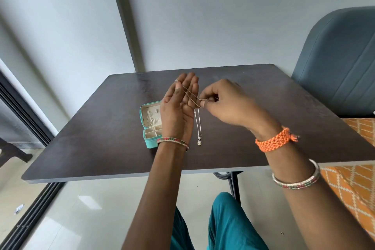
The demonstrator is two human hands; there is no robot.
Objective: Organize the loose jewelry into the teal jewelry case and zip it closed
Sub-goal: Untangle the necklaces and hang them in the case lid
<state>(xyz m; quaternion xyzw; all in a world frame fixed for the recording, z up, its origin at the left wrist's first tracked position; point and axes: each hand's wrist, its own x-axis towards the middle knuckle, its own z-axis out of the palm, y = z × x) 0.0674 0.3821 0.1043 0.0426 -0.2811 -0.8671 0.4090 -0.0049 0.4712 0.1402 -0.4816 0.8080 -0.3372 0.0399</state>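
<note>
While my flat left hand (178, 107) is carrying the draped necklace (197, 124), my right hand (221, 103) is pinching its chain, pendant hanging lengthwise just right of the open teal jewelry case (149, 128).

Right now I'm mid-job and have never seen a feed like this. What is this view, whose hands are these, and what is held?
There is one picture, from a camera worn on a person's head, looking down at their bare hands; no machine is involved. The left hand is raised flat, fingers straight, with a thin necklace chain draped across it. The right hand pinches that chain, and its pendant hangs below. Behind the left hand, on the dark table, the teal jewelry case lies open.
</note>
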